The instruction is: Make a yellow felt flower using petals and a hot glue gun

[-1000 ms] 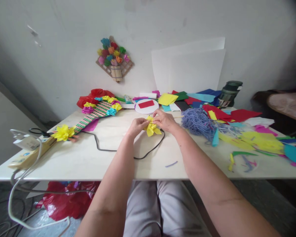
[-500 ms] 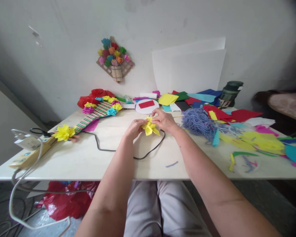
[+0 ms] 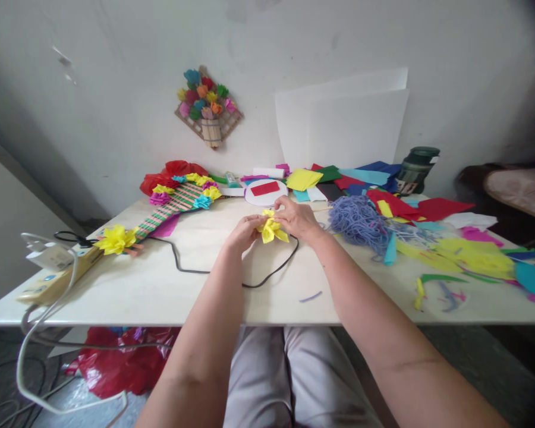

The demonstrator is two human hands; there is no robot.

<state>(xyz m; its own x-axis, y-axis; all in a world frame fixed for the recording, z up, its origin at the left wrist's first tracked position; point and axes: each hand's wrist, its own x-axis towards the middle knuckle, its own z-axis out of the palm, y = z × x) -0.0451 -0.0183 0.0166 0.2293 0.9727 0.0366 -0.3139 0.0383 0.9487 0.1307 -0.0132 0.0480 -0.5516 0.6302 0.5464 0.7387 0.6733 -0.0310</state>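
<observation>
A yellow paper flower (image 3: pixel 274 230) is held over the middle of the table, its petals spreading toward me. My left hand (image 3: pixel 244 230) pinches its left side. From the right, my right hand (image 3: pixel 298 217) grips its upper edge with thumb and fingers closed. Just beyond the hands lies a white oval card (image 3: pixel 267 191) with a red rectangle on it. To the left rests a woven green and pink fan shape (image 3: pixel 178 202) trimmed with paper flowers; another large yellow flower (image 3: pixel 116 239) sits at its lower end.
A tangle of blue-violet yarn (image 3: pixel 359 220) lies right of my hands. Coloured paper sheets (image 3: pixel 305 178) and scraps spread along the back and right, near a dark green jar (image 3: pixel 417 169). A black cable (image 3: pixel 191 271) crosses the table from a power strip (image 3: pixel 60 279) at left.
Both hands keep their hold on the yellow flower. Its petals have shifted very slightly; everything else stays put.
</observation>
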